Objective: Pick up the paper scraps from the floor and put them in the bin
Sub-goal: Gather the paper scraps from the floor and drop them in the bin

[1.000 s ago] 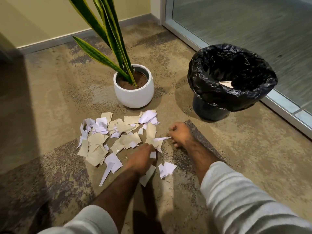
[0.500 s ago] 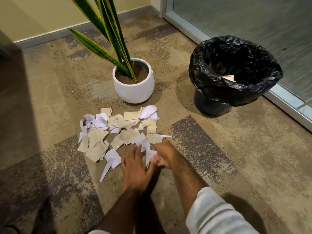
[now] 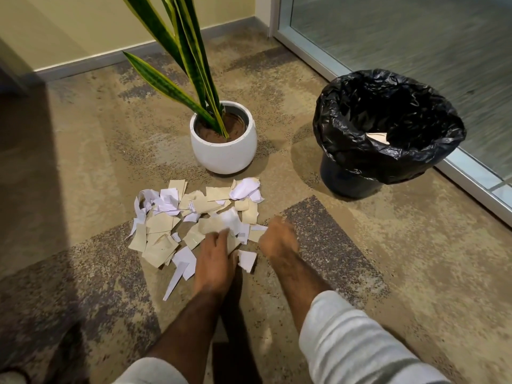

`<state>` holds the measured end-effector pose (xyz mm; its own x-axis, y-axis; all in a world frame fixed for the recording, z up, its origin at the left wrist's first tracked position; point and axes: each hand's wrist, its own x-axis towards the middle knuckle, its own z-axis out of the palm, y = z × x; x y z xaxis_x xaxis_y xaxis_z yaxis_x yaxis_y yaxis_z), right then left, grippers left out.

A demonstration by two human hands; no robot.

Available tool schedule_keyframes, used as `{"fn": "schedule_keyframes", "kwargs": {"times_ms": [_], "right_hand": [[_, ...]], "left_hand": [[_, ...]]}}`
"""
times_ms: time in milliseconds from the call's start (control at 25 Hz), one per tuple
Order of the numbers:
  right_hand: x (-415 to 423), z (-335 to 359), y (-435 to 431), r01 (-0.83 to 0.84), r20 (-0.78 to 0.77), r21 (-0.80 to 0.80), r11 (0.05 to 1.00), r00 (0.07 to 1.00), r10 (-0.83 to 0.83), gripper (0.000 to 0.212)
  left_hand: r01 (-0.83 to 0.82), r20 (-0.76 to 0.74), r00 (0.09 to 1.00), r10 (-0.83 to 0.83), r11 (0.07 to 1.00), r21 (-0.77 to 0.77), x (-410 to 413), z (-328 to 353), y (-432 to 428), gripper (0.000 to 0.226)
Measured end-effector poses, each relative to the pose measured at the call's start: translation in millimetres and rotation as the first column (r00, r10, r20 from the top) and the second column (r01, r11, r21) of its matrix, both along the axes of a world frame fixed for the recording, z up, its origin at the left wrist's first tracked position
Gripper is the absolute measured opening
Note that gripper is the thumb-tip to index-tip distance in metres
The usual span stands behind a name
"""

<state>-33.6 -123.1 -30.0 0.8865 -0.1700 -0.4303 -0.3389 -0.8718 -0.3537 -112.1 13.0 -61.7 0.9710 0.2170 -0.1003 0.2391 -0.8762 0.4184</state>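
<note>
Scraps of torn white and tan paper (image 3: 194, 217) lie in a messy pile on the speckled brown carpet floor (image 3: 360, 259), just in front of the round white plant pot (image 3: 224, 153) with its long green leaves. The bin with the crinkly black plastic bag (image 3: 388, 128) stands to the right of the pot, apart from the pile, and one pale scrap already sits inside it.

The step right now looks like gathering. The left hand (image 3: 213, 261) lies over the near edge of the pile with its fingers curled down onto a few pieces; I cannot tell if it really grips them. The right hand (image 3: 277, 239) is blurry at the right edge of the pile. It looks bunched up, touching a tan scrap, but I cannot tell if it is closed on it.

Most of the paper is still on the floor, so the job is far from done. Next, both hands probably need to push together, squeeze a bunch tight so no bits fall, then lift it over to the bin's wide mouth.
</note>
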Motion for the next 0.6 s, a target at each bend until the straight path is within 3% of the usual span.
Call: {"fn": "schedule_keyframes", "kwargs": {"times_ms": [120, 200, 320, 400, 480, 600], "right_hand": [[-2, -2, 19, 0.015, 0.049, 0.203, 0.979, 0.998, -0.026, 0.028], [7, 0, 17, 0.099, 0.110, 0.189, 0.977, 0.986, -0.121, 0.019], [13, -8, 8, 0.133, 0.090, 0.216, 0.967, 0.984, -0.155, 0.019], [11, -14, 5, 0.120, 0.077, 0.231, 0.965, 0.987, -0.141, 0.016], [11, -19, 5, 0.100, 0.099, 0.230, 0.968, 0.987, -0.125, 0.016], [11, -23, 7, 0.069, 0.142, 0.221, 0.973, 0.985, -0.102, 0.015]], "left_hand": [[-0.133, 0.132, 0.983, 0.126, 0.990, 0.045, 20, 8, 6, 0.063], [-0.357, 0.181, 0.922, 0.342, 0.933, 0.054, 14, 4, 21, 0.059], [-0.694, 0.026, 0.718, 0.696, 0.718, -0.051, 2, -2, 68, 0.068], [-0.771, -0.081, 0.634, 0.769, 0.620, -0.148, 12, 0, 105, 0.071], [-0.742, -0.126, 0.668, 0.733, 0.644, -0.189, 35, 4, 139, 0.071], [-0.559, -0.169, 0.829, 0.533, 0.785, -0.267, 66, 11, 169, 0.071]]}}
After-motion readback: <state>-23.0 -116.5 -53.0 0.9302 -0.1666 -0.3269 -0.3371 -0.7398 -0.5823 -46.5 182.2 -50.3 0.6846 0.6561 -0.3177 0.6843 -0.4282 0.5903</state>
